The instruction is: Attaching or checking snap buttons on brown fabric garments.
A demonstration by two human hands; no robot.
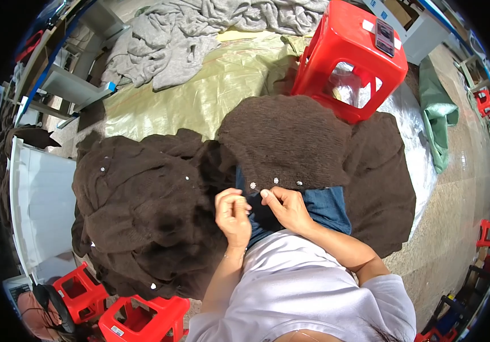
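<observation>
A dark brown knit garment (290, 134) lies across my lap over blue jeans (327, 208). Along its near edge sits a row of small, pale, sparkly buttons (276, 180). My right hand (288, 210) is closed at that edge, its thumb beside the leftmost button and some fingertips hidden. Just to its left, my left hand (234, 219) is raised off the cloth with fingers curled together; anything small inside them cannot be made out. A large heap of the same brown knit (142, 199) lies at my left, with a few pale spots on it.
A red plastic stool (336, 43) stands ahead on the right, a phone (384, 37) on top. Grey knit cloth (165, 43) lies at the far side on yellowish sheeting (199, 97). More red stools (142, 319) stand at lower left, by a white bin (42, 199).
</observation>
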